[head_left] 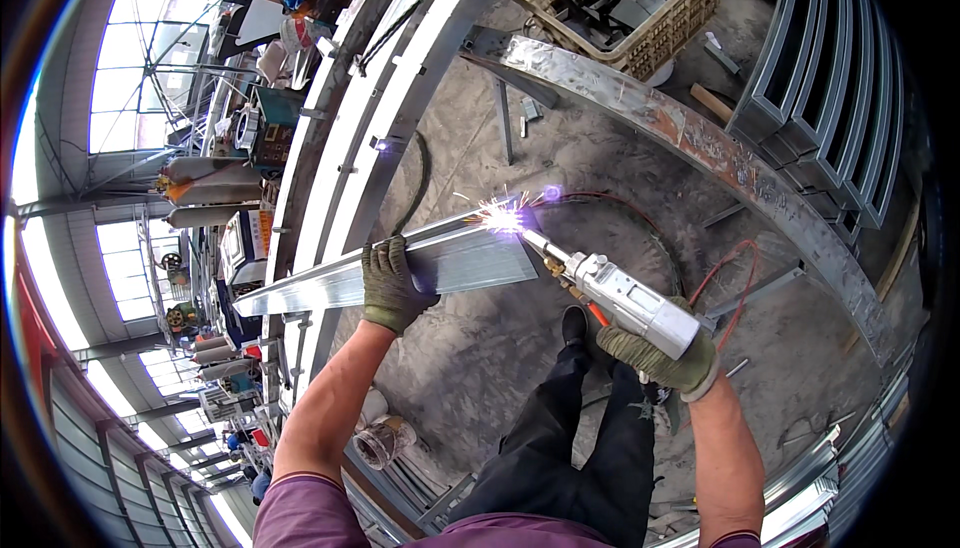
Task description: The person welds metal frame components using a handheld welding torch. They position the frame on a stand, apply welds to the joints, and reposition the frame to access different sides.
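Note:
A long shiny metal channel (475, 266) slants across the middle, its left end over the rails. My left hand (393, 286), in a green work glove, is closed over the channel near its middle. In my gloved right hand (665, 356) is a white handheld welding gun (640, 300) with a narrow nozzle, its tip pointing up and left. Bright violet-white light and orange sparks (505, 214) burst where the nozzle meets the channel's right end. The glare hides the exact contact spot. My right fingers are partly hidden behind the gun body.
Long metal rails (375, 138) run along the left. A rust-marked steel beam (690, 133) on legs crosses the far right. Behind stands a beige plastic crate (640, 48) of dark metal pieces, beside stacked metal profiles (800, 123). A red hose (735, 273) trails right; a bucket (383, 441) stands lower left.

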Demonstrator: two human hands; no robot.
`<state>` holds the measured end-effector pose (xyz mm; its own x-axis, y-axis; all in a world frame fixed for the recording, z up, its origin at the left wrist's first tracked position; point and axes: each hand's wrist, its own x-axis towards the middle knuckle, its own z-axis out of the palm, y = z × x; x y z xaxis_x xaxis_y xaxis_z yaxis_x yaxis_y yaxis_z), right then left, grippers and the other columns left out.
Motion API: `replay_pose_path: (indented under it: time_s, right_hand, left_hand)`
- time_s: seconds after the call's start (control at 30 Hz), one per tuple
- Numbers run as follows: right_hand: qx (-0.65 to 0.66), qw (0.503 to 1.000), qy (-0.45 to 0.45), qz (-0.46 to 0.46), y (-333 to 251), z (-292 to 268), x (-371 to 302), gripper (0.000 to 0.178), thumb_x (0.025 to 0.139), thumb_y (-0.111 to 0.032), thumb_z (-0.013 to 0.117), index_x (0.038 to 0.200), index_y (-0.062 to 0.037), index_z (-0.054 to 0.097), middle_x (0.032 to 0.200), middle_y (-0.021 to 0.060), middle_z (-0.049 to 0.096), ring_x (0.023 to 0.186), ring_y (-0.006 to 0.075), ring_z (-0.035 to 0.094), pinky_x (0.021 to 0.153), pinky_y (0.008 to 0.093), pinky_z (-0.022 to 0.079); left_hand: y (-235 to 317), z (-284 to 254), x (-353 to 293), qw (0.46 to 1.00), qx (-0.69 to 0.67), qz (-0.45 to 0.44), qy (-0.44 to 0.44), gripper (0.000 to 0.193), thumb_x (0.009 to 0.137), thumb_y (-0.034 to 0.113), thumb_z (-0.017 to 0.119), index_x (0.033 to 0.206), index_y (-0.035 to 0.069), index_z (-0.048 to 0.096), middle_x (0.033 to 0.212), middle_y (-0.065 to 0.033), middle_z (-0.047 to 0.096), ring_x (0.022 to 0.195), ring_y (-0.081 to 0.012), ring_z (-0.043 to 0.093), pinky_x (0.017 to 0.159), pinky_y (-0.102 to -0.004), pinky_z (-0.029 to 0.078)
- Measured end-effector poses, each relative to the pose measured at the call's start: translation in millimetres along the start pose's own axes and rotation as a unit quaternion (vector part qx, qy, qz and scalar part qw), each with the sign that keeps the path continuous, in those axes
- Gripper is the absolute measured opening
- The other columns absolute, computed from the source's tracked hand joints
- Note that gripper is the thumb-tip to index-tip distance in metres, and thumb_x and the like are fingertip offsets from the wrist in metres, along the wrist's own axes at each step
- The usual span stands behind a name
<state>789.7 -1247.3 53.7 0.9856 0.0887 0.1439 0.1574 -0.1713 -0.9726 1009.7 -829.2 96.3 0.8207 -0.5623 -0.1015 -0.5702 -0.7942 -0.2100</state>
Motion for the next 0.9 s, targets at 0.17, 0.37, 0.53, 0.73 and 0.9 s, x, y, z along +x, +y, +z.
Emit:
replay_pose_path:
  time_s: [0.17,0.37,0.53,0.73,0.9]
  right_hand:
    - [-0.013,0.998,0.007,-0.054,1.0,-0.4,3.0,0.044,0.091,-0.005,0.085,0.132,0.001,0.072,0.122,0.0123,0.079,0.108,0.0188,0.076,0.092,0.0325,0.061]
    - [0.016,0.999,0.011,-0.026,-0.2,1.9,1.0,0.042,0.09,-0.005,0.086,0.13,-0.0003,0.074,0.121,0.0104,0.079,0.107,0.0181,0.077,0.091,0.0318,0.062]
    - [0.048,0.998,0.026,-0.041,-2.2,1.5,6.0,0.042,0.09,-0.006,0.086,0.13,-0.0006,0.074,0.118,0.0098,0.08,0.105,0.0177,0.077,0.089,0.0314,0.062]
    - [-0.041,0.998,0.019,-0.053,-4.6,1.1,4.5,0.041,0.089,-0.007,0.087,0.128,-0.0005,0.074,0.117,0.0096,0.081,0.104,0.0176,0.078,0.088,0.0315,0.062]
    - [-0.057,0.994,0.02,-0.086,-2.3,-0.6,4.6,0.04,0.089,-0.006,0.088,0.127,-0.0016,0.075,0.116,0.0086,0.081,0.104,0.0171,0.078,0.087,0.0311,0.062]
  left_hand:
    - [0.0,0.9,0.8,1.0,-0.014,0.0,-0.006,0.128,0.05,0.037,0.101,0.15,-0.003,0.032,0.14,-0.0274,0.048,0.135,-0.0474,0.046,0.124,-0.0647,0.028]
    - [0.8,-0.7,0.7,1.0,-0.006,0.001,-0.004,0.128,0.05,0.038,0.101,0.15,-0.003,0.033,0.139,-0.0277,0.049,0.134,-0.0474,0.047,0.123,-0.0648,0.028]
    - [-1.4,1.0,0.8,1.0,-0.011,0.004,-0.003,0.127,0.05,0.038,0.101,0.15,-0.002,0.033,0.139,-0.0274,0.049,0.134,-0.0475,0.048,0.123,-0.0647,0.029]
    - [-2.3,3.2,0.0,1.0,-0.006,0.003,0.002,0.127,0.05,0.038,0.101,0.15,-0.003,0.033,0.139,-0.0277,0.049,0.134,-0.0469,0.047,0.124,-0.0642,0.028]
    - [-5.1,5.5,0.3,1.0,-0.002,0.002,-0.01,0.129,0.051,0.039,0.1,0.151,-0.005,0.032,0.14,-0.0284,0.048,0.136,-0.047,0.046,0.125,-0.0638,0.027]
